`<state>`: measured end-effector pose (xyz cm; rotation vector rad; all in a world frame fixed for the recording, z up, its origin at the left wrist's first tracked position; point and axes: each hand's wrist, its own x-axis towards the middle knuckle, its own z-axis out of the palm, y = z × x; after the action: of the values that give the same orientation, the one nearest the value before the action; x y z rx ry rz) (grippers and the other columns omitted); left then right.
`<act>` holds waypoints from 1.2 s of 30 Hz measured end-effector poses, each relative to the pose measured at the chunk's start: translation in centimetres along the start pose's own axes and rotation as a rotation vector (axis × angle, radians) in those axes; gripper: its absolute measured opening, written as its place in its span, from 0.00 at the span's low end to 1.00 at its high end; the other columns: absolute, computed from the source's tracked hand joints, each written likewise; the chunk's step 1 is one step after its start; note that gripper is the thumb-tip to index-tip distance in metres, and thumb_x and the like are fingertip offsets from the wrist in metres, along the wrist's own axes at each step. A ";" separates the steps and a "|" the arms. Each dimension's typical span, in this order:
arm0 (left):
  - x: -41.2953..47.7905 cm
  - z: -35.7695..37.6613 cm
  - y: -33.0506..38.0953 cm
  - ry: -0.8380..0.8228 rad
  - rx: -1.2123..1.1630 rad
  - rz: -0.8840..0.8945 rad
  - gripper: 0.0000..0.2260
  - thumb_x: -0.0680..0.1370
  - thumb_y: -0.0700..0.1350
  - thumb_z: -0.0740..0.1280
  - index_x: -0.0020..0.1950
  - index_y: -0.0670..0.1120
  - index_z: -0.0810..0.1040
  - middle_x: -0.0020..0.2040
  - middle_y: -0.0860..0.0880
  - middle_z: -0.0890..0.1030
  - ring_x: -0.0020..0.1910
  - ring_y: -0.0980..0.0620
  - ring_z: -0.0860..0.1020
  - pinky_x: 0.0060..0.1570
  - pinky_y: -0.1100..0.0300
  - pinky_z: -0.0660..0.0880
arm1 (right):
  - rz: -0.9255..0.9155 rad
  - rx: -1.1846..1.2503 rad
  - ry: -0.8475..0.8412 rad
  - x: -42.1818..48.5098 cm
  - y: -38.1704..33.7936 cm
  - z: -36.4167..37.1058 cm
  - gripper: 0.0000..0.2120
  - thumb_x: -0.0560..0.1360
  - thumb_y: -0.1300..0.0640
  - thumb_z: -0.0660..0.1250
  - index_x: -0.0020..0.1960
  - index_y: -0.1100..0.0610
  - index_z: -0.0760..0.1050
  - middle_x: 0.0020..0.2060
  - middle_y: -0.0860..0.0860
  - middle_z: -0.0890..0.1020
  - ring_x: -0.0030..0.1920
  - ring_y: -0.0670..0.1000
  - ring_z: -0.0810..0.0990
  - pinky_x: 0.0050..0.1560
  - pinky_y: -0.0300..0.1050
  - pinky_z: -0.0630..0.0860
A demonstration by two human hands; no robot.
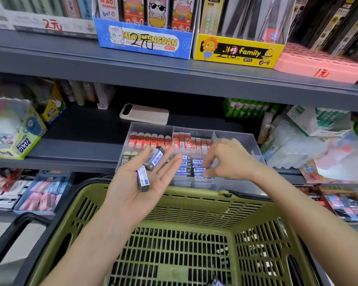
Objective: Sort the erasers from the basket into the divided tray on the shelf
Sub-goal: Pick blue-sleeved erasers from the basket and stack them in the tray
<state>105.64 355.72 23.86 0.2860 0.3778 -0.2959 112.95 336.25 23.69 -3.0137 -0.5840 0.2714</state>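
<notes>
The right hand (232, 159) is down in the front middle compartment of the clear plastic divided tray (246, 141) on the dark grey metal shelf (81, 145). Its thumb and forefinger appear drawn together on the right end of a blue-and-white sleeved eraser (199, 169) in the nearest rows. The left hand (145, 182) waits palm up just in front of the tray, above the far rim of the green slotted plastic basket (194, 200). Its fingers are straight and apart, with 2 loose blue-sleeved erasers (156, 157) lying on it — 1 across the fingers, 1 on the palm.

To do this step well, seat the pinched eraser flat and label up, flush against its neighbours and turned the same way, and release only once it sits. Keep the left palm level so nothing slides off, and take the eraser on the fingers next. Keep clear of the red-sleeved erasers (147, 141) in the back compartments.

The right hand covers the right part of the blue rows and most of the front right compartment, so how full they are cannot be told. The left hand hides most of the front left compartment. The basket's near end is cut off — a small dark thing (215, 282) at the frame's bottom edge is too clipped to name.
</notes>
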 end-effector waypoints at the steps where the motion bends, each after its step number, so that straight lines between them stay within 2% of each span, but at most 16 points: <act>1: 0.0 -0.1 0.0 -0.002 0.003 -0.007 0.18 0.71 0.39 0.67 0.60 0.38 0.74 0.56 0.31 0.79 0.57 0.32 0.78 0.60 0.42 0.73 | -0.016 -0.006 -0.010 0.0 0.0 0.2 0.10 0.69 0.44 0.70 0.49 0.44 0.81 0.50 0.44 0.81 0.62 0.52 0.69 0.51 0.44 0.58; 3: 0.0 -0.1 0.1 -0.004 0.016 -0.025 0.23 0.71 0.40 0.67 0.65 0.37 0.71 0.56 0.32 0.79 0.57 0.32 0.78 0.60 0.42 0.73 | -0.040 -0.050 -0.026 0.0 0.0 0.4 0.09 0.72 0.45 0.66 0.50 0.44 0.81 0.49 0.45 0.81 0.63 0.54 0.67 0.50 0.44 0.57; 5: 0.0 -0.1 0.1 -0.003 0.039 -0.043 0.25 0.72 0.41 0.66 0.68 0.36 0.69 0.56 0.32 0.79 0.57 0.32 0.78 0.60 0.42 0.73 | -0.047 -0.080 0.042 -0.3 -0.3 0.2 0.11 0.76 0.46 0.62 0.49 0.45 0.82 0.48 0.45 0.81 0.59 0.53 0.70 0.49 0.45 0.58; 7: 0.1 -0.1 0.0 -0.003 0.050 -0.058 0.25 0.72 0.42 0.66 0.68 0.35 0.69 0.57 0.31 0.79 0.57 0.32 0.78 0.60 0.42 0.72 | -0.060 0.047 0.278 -0.8 -0.9 -0.1 0.13 0.77 0.45 0.60 0.51 0.47 0.82 0.47 0.44 0.81 0.53 0.51 0.73 0.48 0.44 0.59; 9: 0.2 0.0 -0.2 -0.010 0.072 -0.071 0.25 0.73 0.41 0.66 0.68 0.35 0.69 0.57 0.31 0.79 0.57 0.33 0.78 0.60 0.41 0.72 | -0.131 0.333 0.485 -1.6 -2.0 -0.8 0.13 0.75 0.43 0.62 0.53 0.46 0.81 0.45 0.41 0.80 0.49 0.48 0.72 0.48 0.44 0.59; 13: 0.5 0.2 -0.8 -0.057 0.077 -0.141 0.26 0.72 0.40 0.66 0.69 0.36 0.68 0.60 0.33 0.77 0.60 0.35 0.77 0.64 0.39 0.68 | -0.277 0.271 0.415 -2.4 -4.2 -1.5 0.16 0.71 0.45 0.70 0.58 0.45 0.78 0.49 0.43 0.78 0.51 0.48 0.70 0.52 0.46 0.62; 16: 0.4 0.6 -1.5 -0.079 0.144 -0.215 0.23 0.72 0.42 0.67 0.66 0.35 0.71 0.61 0.33 0.77 0.60 0.34 0.77 0.64 0.37 0.67 | -0.266 0.406 0.352 -2.4 -4.1 -2.0 0.11 0.69 0.52 0.73 0.51 0.50 0.80 0.51 0.44 0.79 0.55 0.49 0.71 0.58 0.47 0.65; 19: 0.7 0.7 -1.4 -0.007 0.290 -0.189 0.20 0.71 0.44 0.67 0.60 0.34 0.76 0.56 0.34 0.80 0.54 0.34 0.80 0.49 0.41 0.79 | -0.213 0.960 0.234 -2.8 -3.1 -3.3 0.07 0.71 0.64 0.71 0.45 0.56 0.75 0.49 0.51 0.82 0.51 0.49 0.78 0.55 0.43 0.74; 21: 0.8 0.5 -0.8 0.109 0.368 -0.183 0.18 0.70 0.44 0.69 0.56 0.35 0.78 0.50 0.37 0.83 0.46 0.38 0.83 0.31 0.55 0.81 | -0.123 1.321 0.207 -2.7 -1.8 -3.8 0.10 0.71 0.71 0.67 0.43 0.59 0.70 0.45 0.57 0.82 0.44 0.50 0.81 0.50 0.45 0.80; 22: 0.8 0.3 -0.4 0.166 0.393 -0.193 0.16 0.69 0.44 0.69 0.52 0.36 0.79 0.44 0.40 0.84 0.39 0.42 0.84 0.24 0.62 0.77 | -0.069 1.376 0.198 -2.6 -1.1 -3.9 0.11 0.71 0.73 0.66 0.41 0.59 0.69 0.43 0.58 0.81 0.41 0.52 0.81 0.46 0.46 0.81; 24: 0.6 0.0 0.1 0.237 0.391 -0.222 0.12 0.68 0.43 0.70 0.46 0.37 0.80 0.33 0.44 0.80 0.26 0.50 0.79 0.17 0.69 0.66 | 0.011 1.351 0.140 -2.2 0.0 -3.5 0.10 0.71 0.73 0.66 0.39 0.60 0.70 0.38 0.60 0.80 0.35 0.53 0.79 0.36 0.43 0.81; 26: 0.5 -0.2 0.3 0.250 0.423 -0.226 0.10 0.67 0.43 0.71 0.43 0.38 0.79 0.30 0.46 0.75 0.24 0.53 0.72 0.17 0.69 0.62 | 0.077 1.224 0.090 -1.5 0.8 -2.6 0.07 0.70 0.71 0.68 0.39 0.62 0.73 0.33 0.58 0.78 0.29 0.50 0.74 0.29 0.41 0.73; 28: 0.5 -0.2 0.4 0.234 0.474 -0.198 0.12 0.65 0.42 0.70 0.45 0.37 0.78 0.30 0.44 0.75 0.27 0.52 0.72 0.20 0.66 0.66 | 0.134 0.929 0.073 -0.7 1.3 -1.6 0.05 0.69 0.66 0.71 0.42 0.60 0.76 0.27 0.50 0.76 0.27 0.47 0.70 0.30 0.40 0.65; 30: 0.6 -0.2 0.3 0.200 0.505 -0.161 0.17 0.63 0.39 0.69 0.51 0.36 0.77 0.34 0.42 0.77 0.30 0.49 0.75 0.28 0.61 0.72 | 0.168 0.618 0.080 0.1 1.4 -0.8 0.13 0.67 0.60 0.75 0.47 0.56 0.74 0.27 0.44 0.74 0.28 0.43 0.69 0.31 0.38 0.63; 32: 0.6 -0.2 0.3 0.182 0.515 -0.147 0.16 0.69 0.36 0.66 0.56 0.34 0.77 0.42 0.39 0.80 0.38 0.45 0.80 0.36 0.56 0.76 | 0.188 0.493 0.103 0.6 0.9 -0.5 0.17 0.64 0.56 0.78 0.47 0.55 0.72 0.29 0.45 0.73 0.31 0.44 0.70 0.32 0.38 0.64; 36: 0.5 -0.4 0.1 0.118 0.497 -0.125 0.12 0.77 0.30 0.57 0.56 0.34 0.76 0.47 0.35 0.83 0.44 0.41 0.84 0.39 0.49 0.82 | 0.153 0.348 0.109 1.0 0.6 -0.7 0.07 0.66 0.53 0.76 0.39 0.56 0.81 0.29 0.41 0.76 0.37 0.46 0.76 0.41 0.42 0.72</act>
<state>106.03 355.85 23.33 0.7717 0.4367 -0.4971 114.25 336.02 24.19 -2.7158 -0.2638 0.1915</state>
